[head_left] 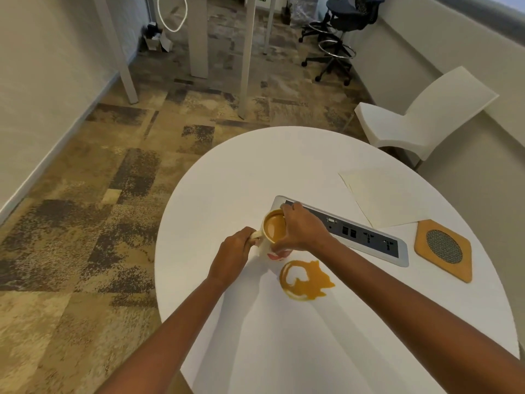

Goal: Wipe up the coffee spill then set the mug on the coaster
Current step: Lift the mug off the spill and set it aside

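A mug (266, 246) is held by both hands over the middle of a round white counter (284, 172). The mug is seen upright, its mouth turned upward and filled with light brown coffee, and its handle is pointed to the left. The handle is gripped by the left hand (234, 251), whose fingers are curled around it. The rim is spanned from above by the right hand (302, 230), with the thumb pressed to the near side and the fingers bent over the far side, so that both hands are clamped on the mug. A red pattern is visible low on the mug's wall. Whether the base is touching the counter cannot be told.

A coffee spill (305, 280) is spread on the counter just near and to the right of the mug, apart from it; a ring shape with a pale centre is formed, and pointed runs are drawn out to the right.

A power panel (369, 237) is set into the counter directly beyond the right hand, with its long axis laid from far left to near right. A square coaster (426, 243) with rounded corners and a round grey mesh centre is placed at the panel's right end, well apart from the mug. Pale napkins (383, 197) are laid flat beyond the coaster. A white chair (420, 118) is stood at the far right of the counter.
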A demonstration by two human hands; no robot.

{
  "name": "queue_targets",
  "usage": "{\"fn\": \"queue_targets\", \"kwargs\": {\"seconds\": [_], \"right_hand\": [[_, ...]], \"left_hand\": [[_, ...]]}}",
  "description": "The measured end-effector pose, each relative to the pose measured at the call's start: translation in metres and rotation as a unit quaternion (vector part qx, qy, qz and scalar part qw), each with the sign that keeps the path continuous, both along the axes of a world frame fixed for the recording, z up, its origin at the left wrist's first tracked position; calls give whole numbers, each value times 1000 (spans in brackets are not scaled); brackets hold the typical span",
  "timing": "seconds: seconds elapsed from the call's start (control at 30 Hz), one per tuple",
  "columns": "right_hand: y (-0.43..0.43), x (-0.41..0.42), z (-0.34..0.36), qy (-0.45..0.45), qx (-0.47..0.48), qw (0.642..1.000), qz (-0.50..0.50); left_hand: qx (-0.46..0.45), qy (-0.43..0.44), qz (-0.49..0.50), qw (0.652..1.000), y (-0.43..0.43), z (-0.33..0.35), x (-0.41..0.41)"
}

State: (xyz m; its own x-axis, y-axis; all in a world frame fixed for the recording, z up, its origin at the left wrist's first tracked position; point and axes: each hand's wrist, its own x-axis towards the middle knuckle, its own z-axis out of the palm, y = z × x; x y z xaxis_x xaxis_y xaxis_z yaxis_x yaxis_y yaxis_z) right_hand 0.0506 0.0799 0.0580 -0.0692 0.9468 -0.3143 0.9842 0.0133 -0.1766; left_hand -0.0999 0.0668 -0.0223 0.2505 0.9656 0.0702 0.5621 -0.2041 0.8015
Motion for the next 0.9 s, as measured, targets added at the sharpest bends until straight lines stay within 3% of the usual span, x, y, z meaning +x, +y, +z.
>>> {"fn": "queue_targets", "kwargs": {"seconds": [0.9], "right_hand": [[57,-39,-26,-14,-5,999,29]], "left_hand": [[-35,-15,61,997,45,-21,-32]]}}
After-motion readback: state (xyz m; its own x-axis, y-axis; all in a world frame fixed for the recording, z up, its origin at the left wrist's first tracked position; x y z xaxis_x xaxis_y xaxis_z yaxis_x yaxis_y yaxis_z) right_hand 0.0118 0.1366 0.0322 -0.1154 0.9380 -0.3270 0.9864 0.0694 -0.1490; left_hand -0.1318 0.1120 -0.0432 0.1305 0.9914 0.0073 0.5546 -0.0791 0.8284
